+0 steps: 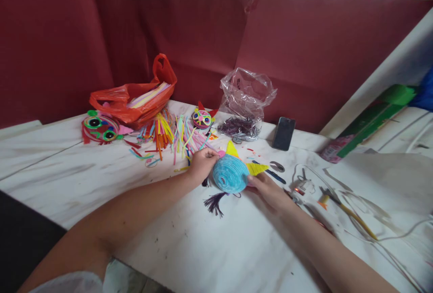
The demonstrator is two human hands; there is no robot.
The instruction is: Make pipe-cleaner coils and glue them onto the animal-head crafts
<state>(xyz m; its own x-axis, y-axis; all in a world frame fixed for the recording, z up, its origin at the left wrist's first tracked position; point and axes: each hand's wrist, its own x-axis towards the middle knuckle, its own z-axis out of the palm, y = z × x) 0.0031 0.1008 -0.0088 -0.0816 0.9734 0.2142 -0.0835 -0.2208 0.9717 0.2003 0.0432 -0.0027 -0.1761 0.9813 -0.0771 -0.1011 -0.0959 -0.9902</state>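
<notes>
A round blue coiled craft piece [230,174] is held up between both hands above the white marbled table. Two yellow pointed ears [257,168] stick out at its upper right, and a dark purple tassel [214,204] hangs below it. My left hand [203,165] pinches its upper left edge beside a small pink part [221,153]. On the right edge, my right hand [265,188] grips it with the thumb in front; the other fingers are mostly hidden behind.
Behind lie a red bag [135,99], bundles of coloured strips [164,135], two decorated faces [100,127], a clear bag [245,108] and a phone [283,133]. Yellow-handled pliers [358,221], white cables and a glue gun [306,200] lie at the right.
</notes>
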